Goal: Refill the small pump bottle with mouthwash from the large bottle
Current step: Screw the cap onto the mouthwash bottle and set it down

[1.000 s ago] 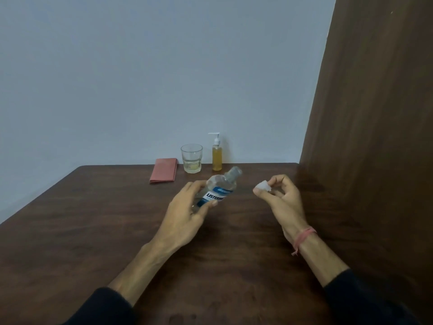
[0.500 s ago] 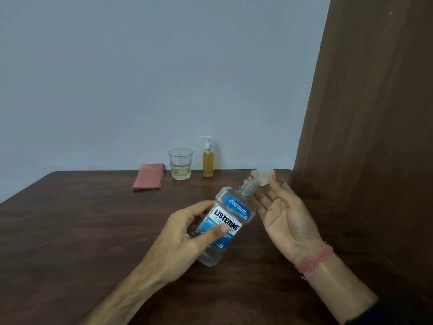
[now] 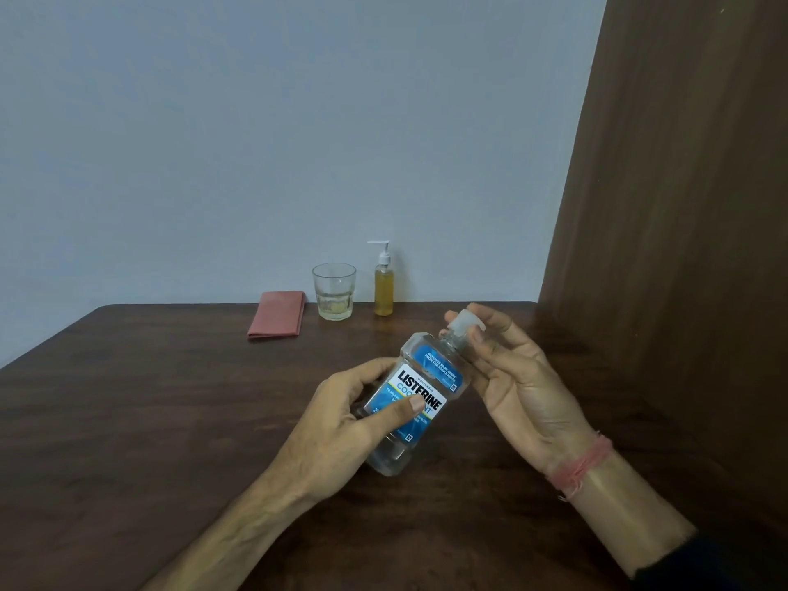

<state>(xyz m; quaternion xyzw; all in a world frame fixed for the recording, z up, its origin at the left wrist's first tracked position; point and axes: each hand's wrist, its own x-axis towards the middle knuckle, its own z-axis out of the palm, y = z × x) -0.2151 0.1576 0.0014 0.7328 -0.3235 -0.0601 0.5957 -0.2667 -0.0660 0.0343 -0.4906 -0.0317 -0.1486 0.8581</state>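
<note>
I see left hand [image 3: 341,420] wrapped round big bottle [image 3: 420,398], held tilted above worktop [image 3: 149,420], neck toward 1 o'clock, probably steadying it. Right hand [image 3: 516,386] pinches cap [image 3: 467,324] on neck. Pump bottle [image 3: 383,287] upright at 12 o'clock, well apart.

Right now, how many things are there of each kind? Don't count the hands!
Bottles: 2, the mouthwash bottle and the pump bottle
Caps: 1, the cap
Glasses: 1, the glass
Cloths: 1, the pink cloth
Total: 5
</note>
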